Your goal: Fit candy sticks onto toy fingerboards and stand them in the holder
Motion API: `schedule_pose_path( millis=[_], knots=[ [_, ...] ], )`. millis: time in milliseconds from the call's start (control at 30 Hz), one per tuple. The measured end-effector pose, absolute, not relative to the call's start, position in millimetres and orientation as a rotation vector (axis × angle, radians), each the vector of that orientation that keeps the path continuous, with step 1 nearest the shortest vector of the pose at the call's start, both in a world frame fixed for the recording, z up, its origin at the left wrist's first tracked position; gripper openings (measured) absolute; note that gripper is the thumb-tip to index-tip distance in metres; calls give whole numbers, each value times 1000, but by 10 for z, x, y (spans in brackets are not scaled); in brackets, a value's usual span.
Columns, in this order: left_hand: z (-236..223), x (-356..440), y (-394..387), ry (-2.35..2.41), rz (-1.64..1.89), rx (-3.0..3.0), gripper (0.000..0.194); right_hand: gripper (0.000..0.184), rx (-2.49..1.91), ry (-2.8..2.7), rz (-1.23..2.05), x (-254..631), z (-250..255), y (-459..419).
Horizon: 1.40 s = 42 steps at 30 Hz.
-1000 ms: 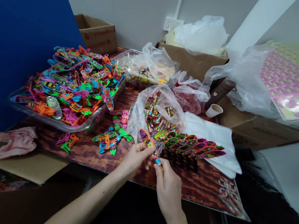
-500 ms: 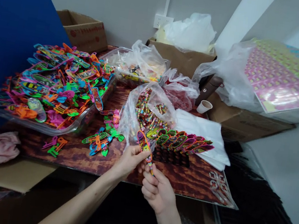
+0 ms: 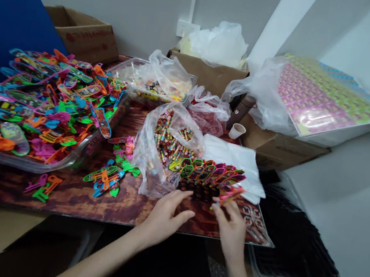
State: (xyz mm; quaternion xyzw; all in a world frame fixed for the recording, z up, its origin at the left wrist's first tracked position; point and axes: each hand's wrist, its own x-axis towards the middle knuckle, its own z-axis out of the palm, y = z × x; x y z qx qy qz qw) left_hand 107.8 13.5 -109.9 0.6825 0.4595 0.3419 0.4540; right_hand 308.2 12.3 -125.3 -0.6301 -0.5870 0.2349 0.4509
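Between the fingertips of my right hand (image 3: 231,225) is a small skateboard-shaped toy (image 3: 233,194), orange and pink and blurred by motion, tilted beside the right end of a black rack (image 3: 198,190). A thin stub sticks out of its lower left end. Rows of similar toy skateboards (image 3: 216,174) with bright rims lean in that rack. My left hand (image 3: 169,215) rests near the rack's front left corner, thumb and fingers apart, holding nothing. Just behind it, an open clear plastic bag (image 3: 146,160) holds many short colourful striped sticks (image 3: 173,141).
A clear tub (image 3: 72,163) heaped with toy skateboards and plastic parts stands left. Loose parts (image 3: 106,180) lie before it. Behind are a paper cup (image 3: 237,131), a brown bottle (image 3: 244,108) and cardboard boxes (image 3: 88,41). White bags (image 3: 231,157) lie right of the rack.
My hands were together on the toy in front of the rack. Now my left hand has let go, and my right hand has carried it rightward to the rack's end. The view has shifted right.
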Motion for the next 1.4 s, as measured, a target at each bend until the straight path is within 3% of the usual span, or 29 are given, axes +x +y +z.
schedule_pose_path(
  millis=[133, 300, 800, 1133, 1400],
  knots=[
    [-1398, 1229, 111, 1219, 684, 2240, 58, 33, -1636, -1197, 390, 3344, -1518, 401],
    [-1581, 1303, 73, 1319, 485, 2485, 68, 32, -1707, -1261, 218, 3331, -1686, 519],
    [-1580, 1311, 89, 1349, 445, 2512, 66, 36, -1852, -1499, -74, 3250, -1643, 494],
    [-1656, 1325, 81, 1353, 466, 2525, 62, 30, -1898, -1518, -90, 3245, -1713, 540],
    [-1541, 1320, 60, 1321, 488, 2466, 65, 38, -1853, -1518, -47, 3256, -1633, 522]
  ],
)
